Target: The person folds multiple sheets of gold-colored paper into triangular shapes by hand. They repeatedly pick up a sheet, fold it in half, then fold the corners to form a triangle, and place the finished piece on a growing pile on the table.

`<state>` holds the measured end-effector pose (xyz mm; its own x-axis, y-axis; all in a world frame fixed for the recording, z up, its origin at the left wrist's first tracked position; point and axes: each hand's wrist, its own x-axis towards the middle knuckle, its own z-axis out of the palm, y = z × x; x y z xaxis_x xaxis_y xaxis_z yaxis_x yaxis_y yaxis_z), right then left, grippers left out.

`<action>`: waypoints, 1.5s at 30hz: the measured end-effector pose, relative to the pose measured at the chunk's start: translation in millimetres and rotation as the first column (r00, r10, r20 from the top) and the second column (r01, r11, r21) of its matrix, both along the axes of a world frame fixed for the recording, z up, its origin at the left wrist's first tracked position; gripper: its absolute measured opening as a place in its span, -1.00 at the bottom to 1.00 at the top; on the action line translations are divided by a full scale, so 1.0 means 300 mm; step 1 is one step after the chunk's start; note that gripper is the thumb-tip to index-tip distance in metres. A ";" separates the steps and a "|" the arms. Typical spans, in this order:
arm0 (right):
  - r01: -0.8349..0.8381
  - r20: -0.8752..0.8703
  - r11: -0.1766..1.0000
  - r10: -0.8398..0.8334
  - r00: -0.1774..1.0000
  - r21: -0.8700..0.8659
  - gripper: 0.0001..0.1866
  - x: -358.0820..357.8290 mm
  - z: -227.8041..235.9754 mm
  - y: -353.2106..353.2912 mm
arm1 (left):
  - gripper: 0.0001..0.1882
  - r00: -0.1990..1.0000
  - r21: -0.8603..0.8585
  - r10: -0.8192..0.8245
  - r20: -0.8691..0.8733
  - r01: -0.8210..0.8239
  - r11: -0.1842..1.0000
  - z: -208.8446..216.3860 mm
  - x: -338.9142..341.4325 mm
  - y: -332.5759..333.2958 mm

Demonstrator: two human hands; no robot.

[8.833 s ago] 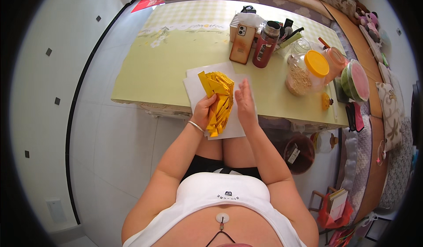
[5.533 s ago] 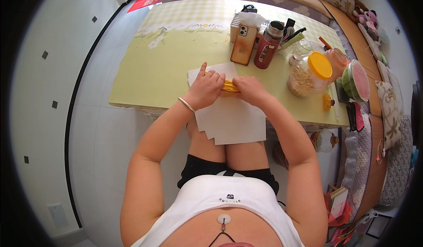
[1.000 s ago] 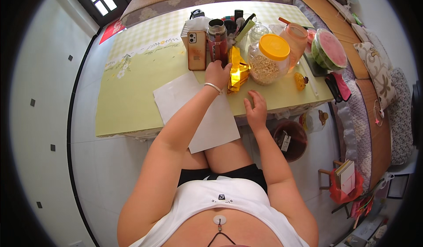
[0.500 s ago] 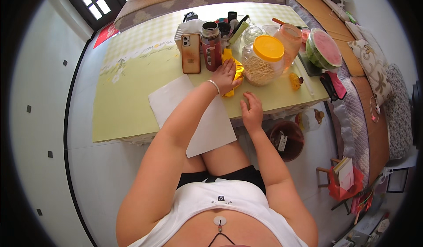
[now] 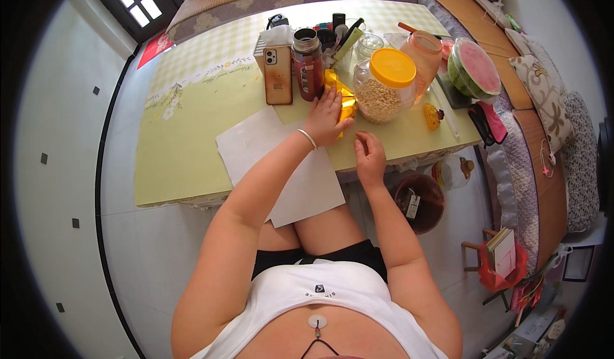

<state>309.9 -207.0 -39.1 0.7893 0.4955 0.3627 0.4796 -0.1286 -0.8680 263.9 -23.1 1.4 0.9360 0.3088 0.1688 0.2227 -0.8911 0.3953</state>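
My left hand [image 5: 326,117] lies flat with its fingers stretched out, partly covering a shiny gold foil piece [image 5: 347,106]. Its fingertips are close to a dark red flask [image 5: 308,71] standing uncapped. By the table's near edge, my right hand [image 5: 371,157] is loosely curved, holding nothing that I can see. White paper sheets [image 5: 300,189] lie under my left forearm and jut over the edge toward my lap. A phone in a gold-brown case [image 5: 277,77] stands upright left of the flask. Right of the foil sits a clear jar [image 5: 382,100] of pale grains with a yellow lid.
The green patterned table [image 5: 179,160] carries a pink-tinted jar [image 5: 423,55], a wrapped half watermelon [image 5: 474,71] and a small amber object [image 5: 433,116]. A dark red bin [image 5: 419,212] stands below the edge at right. Beyond is a cushioned bench [image 5: 492,39].
My left hand has shifted slightly left and nearer on the foil. My right hand has moved a little to the right, and its fingers are more curved.
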 end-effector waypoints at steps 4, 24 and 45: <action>-0.011 -0.025 1.000 0.011 1.000 0.013 -0.76 0.002 0.015 -0.006 | -0.27 0.989 -0.072 -0.041 0.142 0.051 0.996 0.022 -0.022 0.053; 0.032 0.582 0.797 0.413 0.700 -0.603 -0.33 0.073 0.234 0.365 | -0.45 0.973 0.035 -0.082 0.214 0.076 0.996 0.072 -0.432 -0.074; -0.390 -0.044 0.784 0.422 0.905 -0.483 -0.35 0.241 0.021 0.403 | 0.05 0.987 0.077 -0.125 0.104 0.117 0.990 0.049 -0.276 -0.093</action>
